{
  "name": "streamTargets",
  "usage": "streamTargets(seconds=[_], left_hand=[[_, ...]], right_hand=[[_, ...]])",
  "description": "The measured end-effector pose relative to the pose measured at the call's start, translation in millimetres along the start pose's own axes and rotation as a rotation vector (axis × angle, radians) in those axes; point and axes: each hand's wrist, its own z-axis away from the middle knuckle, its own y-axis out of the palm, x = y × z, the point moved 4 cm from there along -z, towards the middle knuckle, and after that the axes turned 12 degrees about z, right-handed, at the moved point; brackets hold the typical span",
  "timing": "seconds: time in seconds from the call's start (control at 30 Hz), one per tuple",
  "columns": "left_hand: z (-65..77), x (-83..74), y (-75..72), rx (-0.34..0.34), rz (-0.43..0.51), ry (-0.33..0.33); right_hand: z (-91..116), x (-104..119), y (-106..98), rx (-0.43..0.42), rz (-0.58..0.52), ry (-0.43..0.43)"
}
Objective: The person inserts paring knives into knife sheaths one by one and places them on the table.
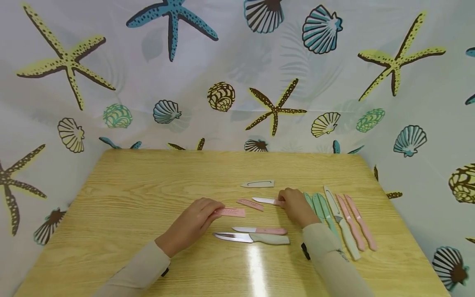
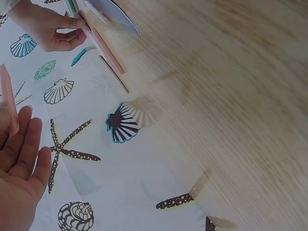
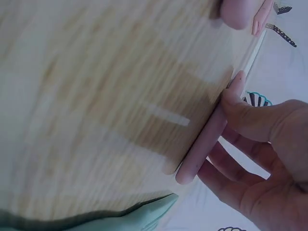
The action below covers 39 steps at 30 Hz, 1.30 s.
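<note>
My left hand (image 1: pixel 194 222) pinches a pink knife sheath (image 1: pixel 233 212) by its left end; the left wrist view shows this sheath (image 2: pixel 8 101) between thumb and fingers. On the right, my right hand (image 1: pixel 297 208) grips the pink handle (image 3: pixel 204 139) of a small white-bladed knife, its blade (image 1: pixel 264 200) pointing left. Between the hands lies another pink sheath (image 1: pixel 250 204). Nearer to me, a second small pink-handled knife (image 1: pixel 271 231) rests bare, beside a larger bare knife with a pale grey-green handle (image 1: pixel 269 239). Beyond the hands is a pale sheath (image 1: pixel 258 184).
Right of my right hand, sheathed knives lie in a row: green ones (image 1: pixel 322 206), a large pale one (image 1: pixel 343 225) and two pink ones (image 1: pixel 358 222). The wooden table (image 1: pixel 148 177) meets a cloth backdrop (image 1: pixel 230 62) printed with starfish and shells.
</note>
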Motion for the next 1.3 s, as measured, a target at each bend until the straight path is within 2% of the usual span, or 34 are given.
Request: streamTargets(seconds=[0.27, 0.43, 0.53, 0.67, 0.87, 0.97, 1.1, 1.3], left_hand=[[-2.7, -2.2, -0.2, 0.006, -0.049, 0.032], [-3.6, -1.1, -1.1, 0.011, -0.051, 0.019], [-3.9, -1.7, -2.9, 0.001, -0.046, 0.029], [-3.9, -2.6, -5.3, -0.004, -0.048, 0.043], [-4.3, -2.1, -6.9, -0.001, -0.049, 0.031], [-4.1, -1.2, -7.7, -0.001, -0.05, 0.016], [-4.2, -0.6, -9.1, 0.001, -0.052, 0.012], [-5.5, -1.7, -10.5, -0.008, -0.056, 0.037]], right_hand=[[4, -3, 6, -0.086, 0.088, -0.075], [5, -6, 5, -0.067, -0.005, -0.035], [9, -4, -3, -0.08, -0.073, -0.006], [24, 7, -20, -0.185, -0.105, -0.051], [57, 33, -47, -0.476, -0.093, -0.257], [70, 43, -53, -0.583, -0.077, -0.327], [80, 53, -56, -0.636, -0.042, -0.368], [84, 57, -56, -0.637, -0.019, -0.37]])
